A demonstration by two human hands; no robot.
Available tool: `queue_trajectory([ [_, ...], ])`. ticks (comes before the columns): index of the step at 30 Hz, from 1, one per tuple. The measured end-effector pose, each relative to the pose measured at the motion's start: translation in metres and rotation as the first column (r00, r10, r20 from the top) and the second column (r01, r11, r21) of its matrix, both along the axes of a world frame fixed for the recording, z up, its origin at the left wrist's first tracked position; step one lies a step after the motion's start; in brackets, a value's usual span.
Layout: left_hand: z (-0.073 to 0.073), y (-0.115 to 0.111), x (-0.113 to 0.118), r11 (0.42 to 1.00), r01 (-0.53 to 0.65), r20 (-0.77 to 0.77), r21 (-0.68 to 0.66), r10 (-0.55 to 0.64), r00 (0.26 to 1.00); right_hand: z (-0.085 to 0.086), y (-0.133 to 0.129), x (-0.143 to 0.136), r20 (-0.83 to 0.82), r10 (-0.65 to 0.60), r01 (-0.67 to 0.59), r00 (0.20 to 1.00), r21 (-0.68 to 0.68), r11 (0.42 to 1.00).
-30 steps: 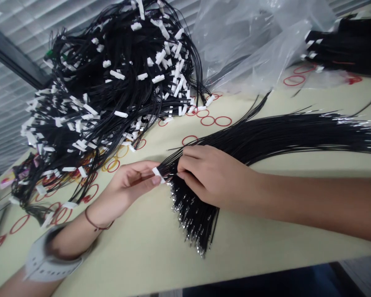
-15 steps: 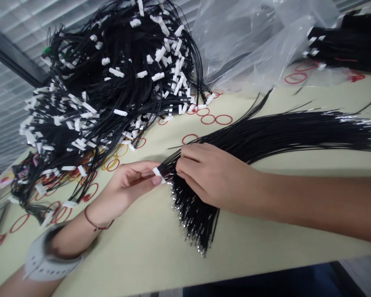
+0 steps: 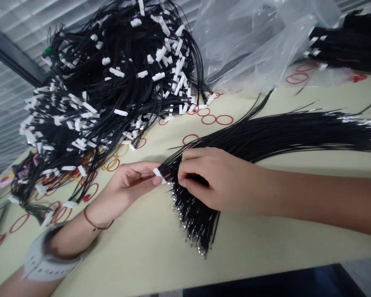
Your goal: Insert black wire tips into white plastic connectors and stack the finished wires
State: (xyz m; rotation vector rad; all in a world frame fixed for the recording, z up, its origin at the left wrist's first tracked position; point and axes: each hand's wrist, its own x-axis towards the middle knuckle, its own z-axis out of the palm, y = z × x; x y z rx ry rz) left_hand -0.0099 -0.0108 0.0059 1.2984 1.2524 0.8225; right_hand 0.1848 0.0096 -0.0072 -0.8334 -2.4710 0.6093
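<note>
Between the thumb and fingers of my left hand [image 3: 128,181] is a small white connector [image 3: 159,175], with several black wires running from it to the right. My right hand [image 3: 219,177] is closed in a pinch over the bundle of black wires [image 3: 199,220], just right of the connector. What its fingertips hold is too small and hidden to make out. Shiny metal terminals tip the near ends of this bundle, which fan out toward me. The long part of the wires [image 3: 297,132] stretches right across the table, with more metal tips at its far end.
A large heap of black cables with white connectors [image 3: 117,82] lies at the back left. Red rubber bands [image 3: 224,119] are scattered on the pale table [image 3: 126,255]. A clear plastic bag [image 3: 250,45] and more bundled cables [image 3: 352,45] lie at the back right.
My right hand has shifted slightly down and right, its thumb and index finger now showing in a pinch. My left hand still holds the white connector in the same place.
</note>
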Motion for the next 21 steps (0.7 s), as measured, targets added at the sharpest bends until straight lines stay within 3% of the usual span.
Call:
queue_trajectory([
  [12, 0.0017, 0.0019, -0.0014, 1.0, 0.02, -0.022, -0.013, -0.02, 1.0, -0.0054, 0.0011, -0.0011, -0.087, -0.166, 0.155, 0.982, -0.117, 0.981],
  [21, 0.0022, 0.0024, -0.0075, 0.995, 0.093, -0.034, -0.042, -0.094, 0.995, -0.0078, -0.0013, -0.0063, -0.101, -0.089, 0.098, 0.991, 0.088, 0.991],
])
